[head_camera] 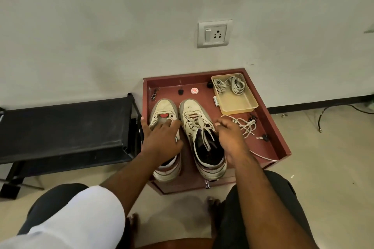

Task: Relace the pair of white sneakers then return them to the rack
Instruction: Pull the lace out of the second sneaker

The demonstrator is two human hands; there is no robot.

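I see the two white sneakers side by side, toes toward the wall, on the red-brown counter. The left sneaker has bare eyelets and no lace, with something red showing at its tongue. The right sneaker is laced, its lace ends loose over the dark opening. A loose white lace lies tangled just right of it. Two coiled laces sit in the beige tray behind. The black rack stands to the left.
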